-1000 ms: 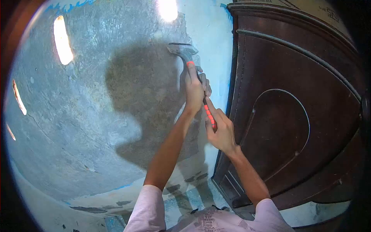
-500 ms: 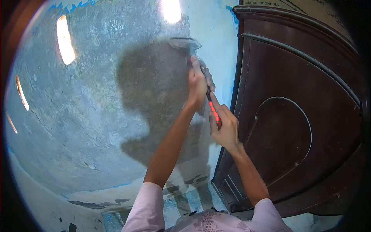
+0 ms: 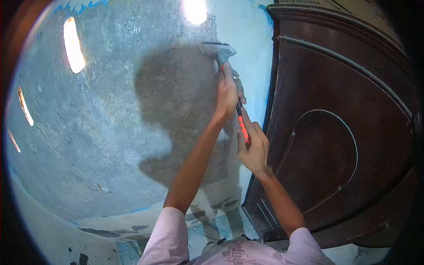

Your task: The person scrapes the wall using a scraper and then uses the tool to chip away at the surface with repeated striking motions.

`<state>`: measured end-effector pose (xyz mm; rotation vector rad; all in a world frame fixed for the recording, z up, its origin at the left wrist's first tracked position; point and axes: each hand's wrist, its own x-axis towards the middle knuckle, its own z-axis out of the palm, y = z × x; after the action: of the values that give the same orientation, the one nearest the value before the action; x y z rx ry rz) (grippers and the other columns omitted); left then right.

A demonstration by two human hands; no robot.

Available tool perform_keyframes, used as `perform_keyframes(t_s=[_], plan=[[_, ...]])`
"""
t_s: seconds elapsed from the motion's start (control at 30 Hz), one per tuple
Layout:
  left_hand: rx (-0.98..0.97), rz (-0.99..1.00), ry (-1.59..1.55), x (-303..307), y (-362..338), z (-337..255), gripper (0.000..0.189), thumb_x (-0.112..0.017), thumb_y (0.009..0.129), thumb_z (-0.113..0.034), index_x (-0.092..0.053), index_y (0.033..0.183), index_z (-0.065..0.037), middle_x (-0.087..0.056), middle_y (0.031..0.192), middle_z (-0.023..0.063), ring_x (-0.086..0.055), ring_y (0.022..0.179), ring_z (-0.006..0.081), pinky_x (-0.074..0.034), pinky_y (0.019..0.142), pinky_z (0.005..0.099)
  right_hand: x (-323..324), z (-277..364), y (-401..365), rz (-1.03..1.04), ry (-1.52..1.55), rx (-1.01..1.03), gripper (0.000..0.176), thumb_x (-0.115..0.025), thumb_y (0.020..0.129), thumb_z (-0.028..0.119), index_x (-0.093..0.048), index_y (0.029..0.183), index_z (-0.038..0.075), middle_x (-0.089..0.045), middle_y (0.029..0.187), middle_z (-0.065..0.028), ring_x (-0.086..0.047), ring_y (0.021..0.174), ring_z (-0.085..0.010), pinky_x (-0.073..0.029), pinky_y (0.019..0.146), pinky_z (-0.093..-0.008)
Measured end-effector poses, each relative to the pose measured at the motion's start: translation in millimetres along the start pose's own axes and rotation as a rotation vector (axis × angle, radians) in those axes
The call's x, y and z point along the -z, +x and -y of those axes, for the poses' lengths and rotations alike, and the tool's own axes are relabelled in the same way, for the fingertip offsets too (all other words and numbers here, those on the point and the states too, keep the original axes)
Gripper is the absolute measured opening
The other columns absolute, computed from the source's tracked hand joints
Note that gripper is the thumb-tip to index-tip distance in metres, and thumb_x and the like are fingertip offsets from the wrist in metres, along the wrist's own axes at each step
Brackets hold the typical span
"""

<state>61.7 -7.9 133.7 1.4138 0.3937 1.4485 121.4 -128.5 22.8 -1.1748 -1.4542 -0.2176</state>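
A wall scraper (image 3: 219, 49) with a wide, whitish-coated head and a red-and-black handle is up against the wall (image 3: 101, 128). My left hand (image 3: 228, 92) is wrapped round the handle just below the head, thumb pointing up along it. Lower down, my right hand (image 3: 254, 148) grips the red end of the handle, with fingers stretched along its side. The head lies at the border between grey bare plaster and a pale blue painted strip (image 3: 247, 48). My shadow covers the plaster left of the tool.
A dark brown wooden cabinet (image 3: 318, 145) stands close on the right, with a cardboard box (image 3: 349, 11) on top. Bright light patches fall on the wall at the left and top. Lower down, the wall has dark peeled spots (image 3: 99, 232).
The scraper head and my left hand have shifted slightly to the right along the wall. My right hand has moved a little left, so the handle is tilted less.
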Motion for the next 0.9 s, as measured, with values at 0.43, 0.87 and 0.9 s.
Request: perform_keyframes(t_s=[0.43, 0.87, 0.9], plan=[[0.051, 0.031, -0.028, -12, -21, 5, 0.032, -0.044, 0.108, -0.035, -0.047, 0.117, -0.004, -0.040, 0.067, 0.0006, -0.038, 0.047, 0.0111, -0.038, 0.043, 0.0296, 0, 20, -12, -0.019, 0.008, -0.129, 0.062, -0.061, 0.093, -0.003, -0.048, 0.153, 0.007, -0.050, 0.084, -0.0109, -0.049, 0.064, -0.0198, -0.044, 0.061, -0.0343], [0.033, -0.033, -0.027, -28, -28, 5, 0.028, -0.046, 0.107, -0.031, -0.050, 0.112, -0.004, -0.039, 0.065, -0.0007, -0.035, 0.044, 0.0093, -0.032, 0.038, 0.0288, 12, 9, -21, 0.016, -0.099, -0.102, 0.054, -0.061, 0.092, 0.001, -0.053, 0.145, 0.006, -0.053, 0.086, -0.0137, -0.057, 0.069, -0.0292, -0.047, 0.065, -0.0419], [0.031, -0.032, -0.026, -29, -29, 5, 0.028, -0.046, 0.107, -0.031, -0.050, 0.112, -0.004, -0.039, 0.065, -0.0007, -0.035, 0.044, 0.0093, -0.032, 0.038, 0.0288, 10, 11, -22, 0.015, -0.063, -0.118, 0.047, -0.062, 0.092, 0.000, -0.058, 0.138, 0.000, -0.052, 0.086, -0.0152, -0.053, 0.068, -0.0296, -0.045, 0.065, -0.0410]])
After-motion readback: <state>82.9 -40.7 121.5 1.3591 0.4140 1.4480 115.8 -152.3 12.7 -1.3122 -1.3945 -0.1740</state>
